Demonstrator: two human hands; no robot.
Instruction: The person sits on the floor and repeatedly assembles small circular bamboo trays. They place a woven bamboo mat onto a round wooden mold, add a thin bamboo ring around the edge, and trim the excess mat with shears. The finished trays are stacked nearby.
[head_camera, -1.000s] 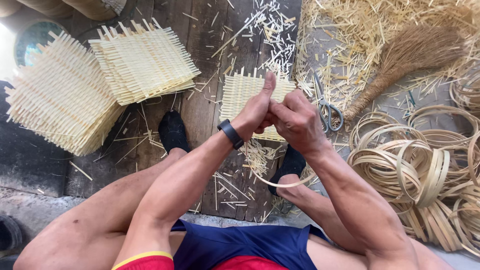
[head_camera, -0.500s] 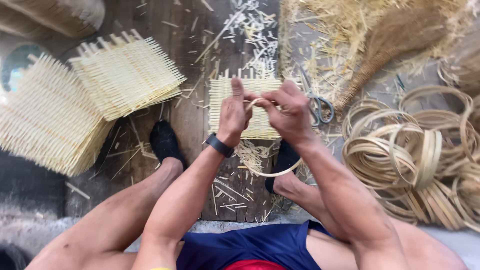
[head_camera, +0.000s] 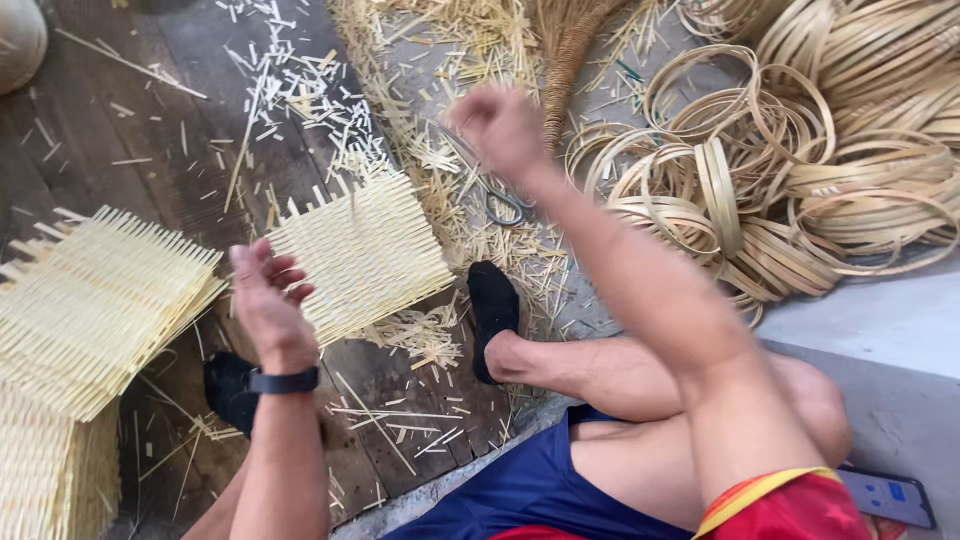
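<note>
The mat (head_camera: 362, 255) was a pale yellow square of woven strips with loose ends sticking out round its edges. It lay flat on the floor (head_camera: 150, 110), rotated, one corner toward the sock (head_camera: 494, 310); no clear long axis. Left hand (head_camera: 268, 305) beside it, fingers loosely curled, empty. Right hand (head_camera: 500, 128) raised above the scissors (head_camera: 497, 195), blurred; grip unclear.

Stack of woven mats (head_camera: 95, 310) on the left, big pile of bamboo hoops (head_camera: 800, 170) top right, a broom (head_camera: 570, 50), and a phone (head_camera: 888, 497) bottom right. Offcuts (head_camera: 300, 100) litter the planks.
</note>
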